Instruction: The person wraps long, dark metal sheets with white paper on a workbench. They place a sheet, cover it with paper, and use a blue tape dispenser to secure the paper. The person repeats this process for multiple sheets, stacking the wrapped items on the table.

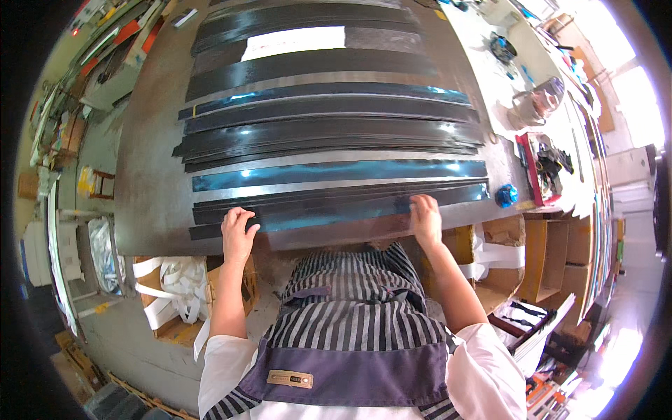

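Long, thin black strips lie side by side across the table. The nearest bundle of black strips is loosely fanned, with several edges overlapping. Over the left part of its near edge is my left hand, fingers bent and thumb apart from them, fingertips on the strips. Toward the right end, my right hand has its fingers curled together at the edge of the top strip; its thumb is partly hidden. Just beyond the bundle lies a single glossy strip with blue reflections.
Farther back are more stacked strips and a white paper sheet. A blue shiny ball-like object sits near the right edge, beside a red box of tools. Below the table are cardboard boxes and a carton with white straps.
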{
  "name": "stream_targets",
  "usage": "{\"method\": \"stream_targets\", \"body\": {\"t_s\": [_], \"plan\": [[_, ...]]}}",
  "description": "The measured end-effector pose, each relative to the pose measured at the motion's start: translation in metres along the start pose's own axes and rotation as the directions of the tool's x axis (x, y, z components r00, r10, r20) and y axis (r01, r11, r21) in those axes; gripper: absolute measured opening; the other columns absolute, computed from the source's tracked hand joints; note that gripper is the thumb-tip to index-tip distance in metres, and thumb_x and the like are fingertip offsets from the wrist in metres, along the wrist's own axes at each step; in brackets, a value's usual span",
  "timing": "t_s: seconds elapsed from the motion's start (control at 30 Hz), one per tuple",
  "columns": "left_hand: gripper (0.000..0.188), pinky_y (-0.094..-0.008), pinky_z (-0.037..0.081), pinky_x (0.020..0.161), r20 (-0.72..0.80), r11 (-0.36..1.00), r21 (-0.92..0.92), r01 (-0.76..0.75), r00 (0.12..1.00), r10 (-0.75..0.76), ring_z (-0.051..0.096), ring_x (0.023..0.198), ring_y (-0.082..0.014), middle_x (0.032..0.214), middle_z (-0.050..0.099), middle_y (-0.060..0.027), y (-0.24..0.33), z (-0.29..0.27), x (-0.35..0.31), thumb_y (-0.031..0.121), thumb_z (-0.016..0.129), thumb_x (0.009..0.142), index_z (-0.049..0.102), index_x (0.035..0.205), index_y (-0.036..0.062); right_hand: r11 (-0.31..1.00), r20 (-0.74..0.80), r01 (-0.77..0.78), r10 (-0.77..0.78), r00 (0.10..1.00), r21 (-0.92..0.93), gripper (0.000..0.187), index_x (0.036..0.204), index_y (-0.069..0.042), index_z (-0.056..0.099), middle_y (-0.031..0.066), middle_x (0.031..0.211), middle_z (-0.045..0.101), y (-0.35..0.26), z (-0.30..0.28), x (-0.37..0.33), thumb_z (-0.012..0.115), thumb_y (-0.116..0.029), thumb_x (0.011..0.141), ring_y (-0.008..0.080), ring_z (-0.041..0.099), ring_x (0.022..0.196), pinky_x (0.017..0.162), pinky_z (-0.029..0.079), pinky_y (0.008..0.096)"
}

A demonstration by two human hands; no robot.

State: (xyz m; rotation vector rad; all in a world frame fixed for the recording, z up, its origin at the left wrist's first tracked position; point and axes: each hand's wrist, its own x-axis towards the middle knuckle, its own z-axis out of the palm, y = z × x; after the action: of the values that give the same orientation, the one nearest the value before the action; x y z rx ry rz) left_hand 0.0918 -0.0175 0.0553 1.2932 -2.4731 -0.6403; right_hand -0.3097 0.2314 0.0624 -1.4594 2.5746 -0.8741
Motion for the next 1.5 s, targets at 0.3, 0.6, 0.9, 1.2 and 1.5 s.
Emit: {"method": "stream_targets", "body": {"t_s": [0.3, 0.6, 0.9, 1.2, 1.5], "plan": [[0.039, -0.0431, 0.039, 0.096, 0.195, 0.987, 0.153, 0.046, 0.978, -0.075, 0.055, 0.102, -0.0295, 0.100, 0.058, -0.0071, 0.012, 0.004, 0.021, 0.008, 0.084, 0.067, 0.059, 0.098, 0.0087, 0.957, 0.038, -0.040, 0.053, 0.998, -0.286, 0.027, 0.113, -0.006, 0.063, 0.0113, 0.117, 0.059, 0.074, -0.017, -0.021, 0.064, -0.012, 0.087, 0.0314, 0.055, 0.111, 0.094, 0.044, 0.0450], [0.063, -0.0435, 0.037, 0.102, 0.085, 0.947, 0.320, 0.037, 0.994, -0.067, 0.055, 0.108, -0.0275, 0.111, 0.057, -0.0086, 0.037, 0.007, 0.052, 0.002, 0.082, 0.067, 0.058, 0.124, 0.0119, 0.955, 0.244, 0.026, 0.049, 0.968, -0.296, 0.045, 0.120, -0.008, 0.059, 0.0090, 0.110, 0.059, 0.093, -0.040, 0.022, 0.073, -0.014, 0.078, 0.0280, 0.055, 0.108, 0.095, 0.042, 0.0430], [0.058, -0.0433, 0.038, 0.103, 0.298, 0.926, 0.377, 0.025, 0.943, -0.147, 0.052, 0.117, -0.0299, 0.120, 0.054, -0.0079, 0.046, 0.000, 0.072, 0.002, 0.083, 0.065, 0.054, 0.114, 0.0091, 0.937, 0.523, 0.307, -0.181, 0.833, -0.166, 0.064, 0.124, -0.008, 0.059, 0.0085, 0.115, 0.056, 0.104, -0.053, 0.082, 0.083, -0.014, 0.065, 0.0283, 0.051, 0.113, 0.097, 0.043, 0.0404], [0.049, -0.0439, 0.036, 0.102, 0.400, 0.917, 0.369, -0.151, 0.916, -0.011, 0.059, 0.105, -0.0318, 0.103, 0.064, -0.0101, 0.045, -0.009, 0.071, 0.000, 0.080, 0.068, 0.053, 0.109, 0.0087, 0.930, 0.531, 0.367, -0.298, 0.793, -0.026, 0.032, 0.109, -0.008, 0.061, 0.0088, 0.096, 0.060, 0.112, -0.058, 0.078, 0.068, -0.009, 0.078, 0.0284, 0.059, 0.096, 0.090, 0.045, 0.0393], [0.017, -0.0399, 0.046, 0.091, 0.292, 0.905, 0.300, -0.301, 0.932, 0.214, 0.062, 0.095, -0.0268, 0.095, 0.065, -0.0060, 0.023, -0.010, 0.051, 0.002, 0.066, 0.081, 0.065, 0.096, 0.0103, 0.905, 0.385, 0.426, -0.385, 0.839, -0.024, 0.032, 0.108, -0.009, 0.067, 0.0055, 0.101, 0.065, 0.117, -0.065, 0.053, 0.060, -0.010, 0.077, 0.0243, 0.060, 0.092, 0.084, 0.047, 0.0396]]}}
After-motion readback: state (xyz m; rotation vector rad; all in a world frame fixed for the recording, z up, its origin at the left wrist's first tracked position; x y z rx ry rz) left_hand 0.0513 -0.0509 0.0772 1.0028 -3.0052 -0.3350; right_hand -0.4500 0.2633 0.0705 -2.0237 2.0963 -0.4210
